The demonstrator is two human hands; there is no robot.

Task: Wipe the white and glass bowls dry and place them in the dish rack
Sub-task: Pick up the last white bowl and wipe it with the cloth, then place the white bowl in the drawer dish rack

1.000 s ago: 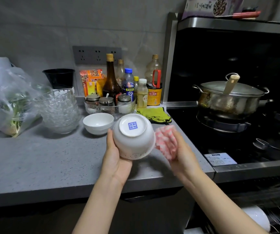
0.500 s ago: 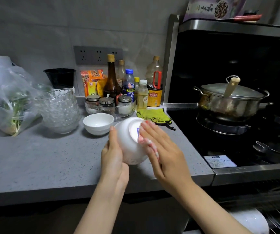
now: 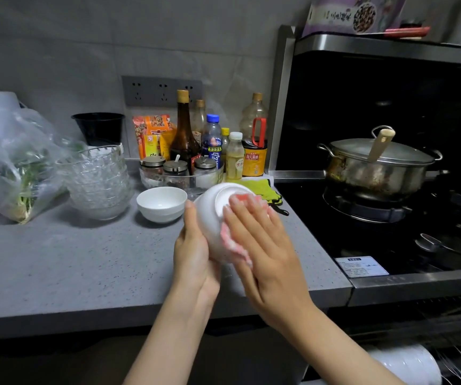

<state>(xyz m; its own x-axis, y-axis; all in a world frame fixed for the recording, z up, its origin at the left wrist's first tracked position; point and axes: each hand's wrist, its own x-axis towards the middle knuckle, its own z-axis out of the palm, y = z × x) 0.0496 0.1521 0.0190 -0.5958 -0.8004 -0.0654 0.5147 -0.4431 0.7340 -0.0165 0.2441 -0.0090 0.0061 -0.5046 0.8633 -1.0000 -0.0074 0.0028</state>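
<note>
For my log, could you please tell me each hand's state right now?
Left hand: grips the white bowl.
Right hand: open, pressing the pink cloth on the bowl.

Dim, even indoor light; the hob recess sits nearly black, the right hand [image 3: 262, 245] blurs, and edges bow outward.

White bowl [image 3: 210, 218] in my left hand [image 3: 196, 254]: smooth, glossy glazed ceramic. Cloth [image 3: 228, 240] under my right hand [image 3: 262, 245]: soft pink fabric, matt. Stacked bowls [image 3: 99, 182]: clear ribbed glass. Countertop [image 3: 85, 259]: grey speckled stone, matt. Pot [image 3: 373, 170]: stained steel.
</note>
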